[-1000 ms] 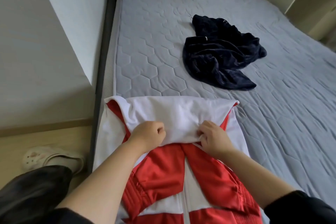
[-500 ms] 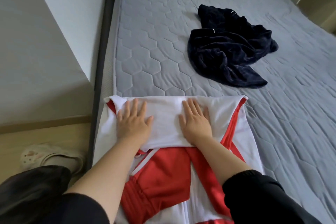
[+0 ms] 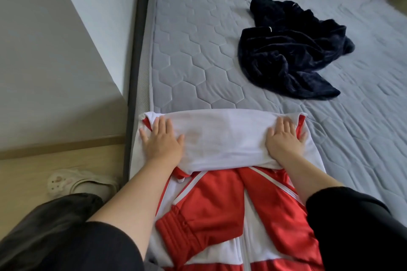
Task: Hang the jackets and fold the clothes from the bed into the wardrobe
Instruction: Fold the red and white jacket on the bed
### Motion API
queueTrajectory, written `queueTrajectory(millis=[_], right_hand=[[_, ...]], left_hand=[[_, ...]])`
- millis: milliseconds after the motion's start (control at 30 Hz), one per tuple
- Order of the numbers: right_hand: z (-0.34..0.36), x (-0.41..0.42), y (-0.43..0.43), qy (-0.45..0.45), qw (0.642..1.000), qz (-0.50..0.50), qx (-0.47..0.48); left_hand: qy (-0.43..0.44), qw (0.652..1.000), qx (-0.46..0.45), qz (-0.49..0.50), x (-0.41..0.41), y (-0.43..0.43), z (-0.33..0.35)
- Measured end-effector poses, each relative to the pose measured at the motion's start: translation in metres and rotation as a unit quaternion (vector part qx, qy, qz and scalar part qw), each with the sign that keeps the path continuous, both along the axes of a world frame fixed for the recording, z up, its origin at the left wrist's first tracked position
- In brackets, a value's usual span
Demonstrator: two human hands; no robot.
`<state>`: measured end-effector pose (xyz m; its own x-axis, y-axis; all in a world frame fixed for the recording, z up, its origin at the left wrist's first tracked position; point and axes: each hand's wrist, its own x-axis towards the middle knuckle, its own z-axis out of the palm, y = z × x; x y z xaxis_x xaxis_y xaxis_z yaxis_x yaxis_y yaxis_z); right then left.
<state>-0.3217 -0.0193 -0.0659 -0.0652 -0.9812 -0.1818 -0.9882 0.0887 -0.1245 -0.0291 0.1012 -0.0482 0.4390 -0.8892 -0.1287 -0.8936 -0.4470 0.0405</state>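
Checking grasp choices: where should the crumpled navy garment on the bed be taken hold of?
Pinch the raised ridge of folds at the middle of the navy garment, coming from above. It lies bunched on the mattress, its edges tucked under, so no hem shows.

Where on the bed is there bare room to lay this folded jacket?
Bare mattress lies between the red and white jacket and the dark garment, also right of the jacket. The near edge is crowded.

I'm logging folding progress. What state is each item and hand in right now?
red and white jacket: flat on the bed, white top part folded over.
dark navy garment: crumpled, unfolded on the mattress.
left hand: flat, pressing the fold.
right hand: flat, pressing the fold.
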Motion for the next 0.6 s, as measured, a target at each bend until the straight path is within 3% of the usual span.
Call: queueTrajectory(millis=[67, 133, 200, 300, 400, 500, 600], right_hand=[[0.011, 0.008, -0.002, -0.016, 0.996, 0.020, -0.081], [0.028, 0.016, -0.006, -0.108, 0.977, 0.067, -0.171], [0.044, 0.029, -0.014, -0.181, 0.966, 0.117, -0.144], [0.056, 0.047, -0.034, -0.075, 0.969, 0.234, 0.012], [0.060, 0.052, -0.054, 0.015, 0.956, 0.269, 0.115], [0.068, 0.053, -0.063, 0.087, 0.953, 0.245, 0.158], [0.077, 0.055, -0.062, 0.130, 0.955, 0.245, 0.102]], left_hand=[[-0.030, 0.998, -0.047, -0.023, -0.004, -0.009, 0.015], [-0.016, 0.993, -0.082, -0.081, -0.008, -0.025, 0.029], [0.049, 0.988, -0.062, -0.134, -0.010, -0.042, 0.039], [0.108, 0.981, 0.025, -0.157, -0.007, -0.062, 0.048], [0.089, 0.978, 0.106, -0.157, 0.006, -0.073, 0.055], [0.054, 0.966, 0.159, -0.195, 0.016, -0.081, 0.067], [0.014, 0.965, 0.152, -0.214, 0.020, -0.085, 0.078]])
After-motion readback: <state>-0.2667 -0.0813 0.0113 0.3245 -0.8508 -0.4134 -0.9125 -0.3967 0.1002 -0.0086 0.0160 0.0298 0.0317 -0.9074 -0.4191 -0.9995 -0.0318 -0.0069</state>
